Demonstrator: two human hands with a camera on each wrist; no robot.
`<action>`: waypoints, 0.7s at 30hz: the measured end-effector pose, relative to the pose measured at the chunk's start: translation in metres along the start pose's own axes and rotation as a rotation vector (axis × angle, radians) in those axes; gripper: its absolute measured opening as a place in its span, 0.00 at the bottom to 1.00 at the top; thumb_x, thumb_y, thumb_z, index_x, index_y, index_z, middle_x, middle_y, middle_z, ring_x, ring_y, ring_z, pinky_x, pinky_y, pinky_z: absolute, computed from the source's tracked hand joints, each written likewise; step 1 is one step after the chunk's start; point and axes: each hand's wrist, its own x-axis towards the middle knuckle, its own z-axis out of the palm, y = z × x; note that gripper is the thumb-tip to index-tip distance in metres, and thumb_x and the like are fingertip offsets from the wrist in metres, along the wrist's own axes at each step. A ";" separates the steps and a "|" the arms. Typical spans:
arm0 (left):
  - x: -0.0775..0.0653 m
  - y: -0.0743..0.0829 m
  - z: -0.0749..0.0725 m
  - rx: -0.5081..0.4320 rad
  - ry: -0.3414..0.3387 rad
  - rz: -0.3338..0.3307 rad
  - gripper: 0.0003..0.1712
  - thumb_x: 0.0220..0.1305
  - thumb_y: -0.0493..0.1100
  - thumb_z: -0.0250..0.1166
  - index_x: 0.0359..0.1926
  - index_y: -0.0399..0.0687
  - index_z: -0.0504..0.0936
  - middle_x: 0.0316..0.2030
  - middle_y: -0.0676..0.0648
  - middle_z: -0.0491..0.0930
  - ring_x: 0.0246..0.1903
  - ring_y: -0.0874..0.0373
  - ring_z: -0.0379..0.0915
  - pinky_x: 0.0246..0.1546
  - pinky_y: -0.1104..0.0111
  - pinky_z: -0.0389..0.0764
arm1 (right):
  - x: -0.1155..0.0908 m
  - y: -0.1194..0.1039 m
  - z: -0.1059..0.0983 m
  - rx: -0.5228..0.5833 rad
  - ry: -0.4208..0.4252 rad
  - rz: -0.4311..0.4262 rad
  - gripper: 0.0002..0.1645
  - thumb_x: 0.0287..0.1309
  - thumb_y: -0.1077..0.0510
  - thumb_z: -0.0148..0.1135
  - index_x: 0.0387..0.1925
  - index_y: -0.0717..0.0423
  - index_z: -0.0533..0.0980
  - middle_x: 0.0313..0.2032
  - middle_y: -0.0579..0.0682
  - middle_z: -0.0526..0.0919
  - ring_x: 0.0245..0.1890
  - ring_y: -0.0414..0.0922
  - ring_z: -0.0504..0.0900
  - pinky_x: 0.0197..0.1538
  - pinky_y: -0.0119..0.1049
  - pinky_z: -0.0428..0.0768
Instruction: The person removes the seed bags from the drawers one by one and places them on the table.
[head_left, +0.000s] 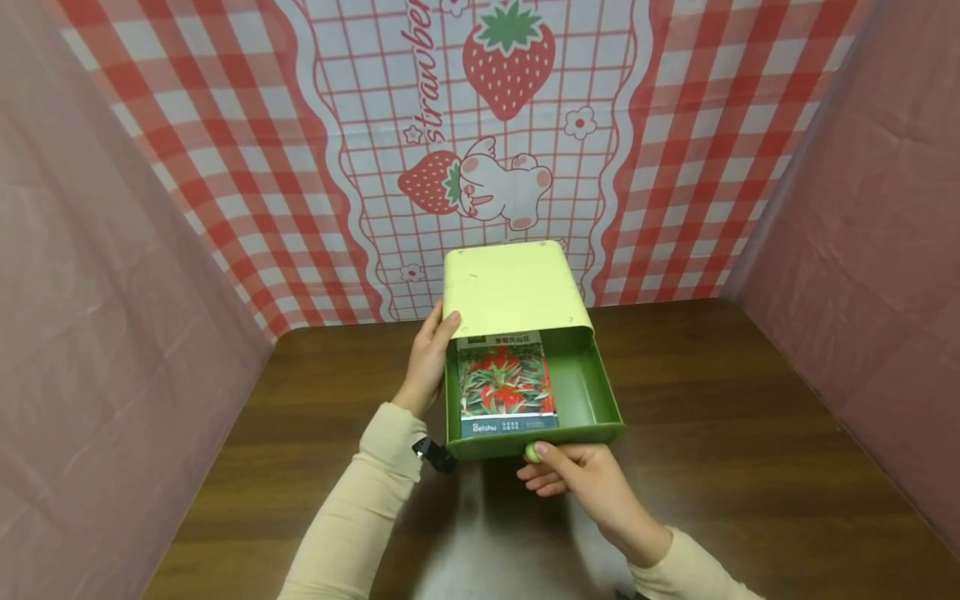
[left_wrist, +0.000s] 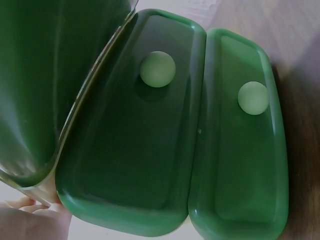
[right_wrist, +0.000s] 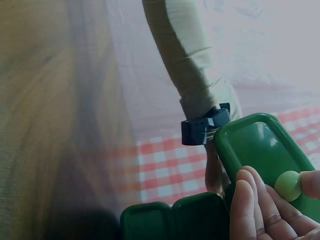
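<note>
A small drawer cabinet (head_left: pixel 513 287) with a pale yellow shell stands on the table, its green top drawer (head_left: pixel 585 392) pulled out toward me. In that drawer a seed packet (head_left: pixel 504 379) printed with red flowers lies flat on the left side. My right hand (head_left: pixel 592 487) pinches the drawer's light green round knob (right_wrist: pixel 288 186) between thumb and fingers. Against the cabinet's left side rests my left hand (head_left: pixel 427 358), thumb at the upper front edge. Below, a middle drawer (left_wrist: pixel 125 150) and a bottom drawer (left_wrist: pixel 240 160) are pushed in, each with a round knob.
The brown wooden table (head_left: pixel 712 417) extends to both sides of the cabinet. A red checked strawberry cloth (head_left: pixel 495 100) hangs close behind it. Pink cloth panels (head_left: pixel 112 250) line the left and right sides. A black wrist device (head_left: pixel 433 455) is near the drawer's front left corner.
</note>
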 end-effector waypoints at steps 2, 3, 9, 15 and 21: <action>0.000 0.000 0.000 -0.002 0.002 0.000 0.40 0.71 0.56 0.56 0.77 0.56 0.52 0.67 0.44 0.69 0.43 0.61 0.76 0.49 0.71 0.79 | -0.001 0.002 0.001 0.002 -0.008 -0.011 0.25 0.69 0.54 0.56 0.45 0.78 0.78 0.36 0.69 0.86 0.31 0.45 0.88 0.38 0.45 0.87; 0.000 0.000 0.000 -0.002 0.002 0.001 0.40 0.71 0.56 0.56 0.77 0.55 0.52 0.67 0.44 0.69 0.43 0.61 0.77 0.49 0.71 0.79 | -0.001 0.003 0.001 0.006 -0.008 -0.014 0.25 0.69 0.54 0.56 0.45 0.79 0.78 0.36 0.70 0.86 0.31 0.45 0.88 0.38 0.45 0.87; -0.001 0.000 -0.001 -0.007 -0.004 0.006 0.39 0.71 0.56 0.56 0.77 0.56 0.52 0.65 0.44 0.70 0.43 0.61 0.77 0.49 0.71 0.79 | -0.001 0.005 0.000 0.003 -0.017 -0.023 0.25 0.69 0.54 0.56 0.45 0.78 0.78 0.37 0.71 0.85 0.31 0.43 0.88 0.39 0.43 0.87; 0.000 -0.001 -0.001 -0.002 -0.015 0.012 0.39 0.71 0.56 0.55 0.77 0.55 0.52 0.65 0.43 0.71 0.43 0.62 0.77 0.48 0.71 0.79 | -0.003 0.000 -0.009 -0.099 -0.094 -0.020 0.25 0.70 0.52 0.54 0.44 0.75 0.80 0.36 0.67 0.87 0.31 0.42 0.88 0.38 0.41 0.87; -0.001 0.000 -0.001 -0.008 -0.023 0.012 0.39 0.71 0.57 0.55 0.77 0.56 0.52 0.65 0.42 0.71 0.43 0.62 0.77 0.50 0.70 0.79 | -0.008 -0.011 -0.025 -0.232 -0.190 -0.111 0.19 0.69 0.54 0.56 0.39 0.68 0.83 0.33 0.62 0.88 0.30 0.39 0.87 0.35 0.41 0.87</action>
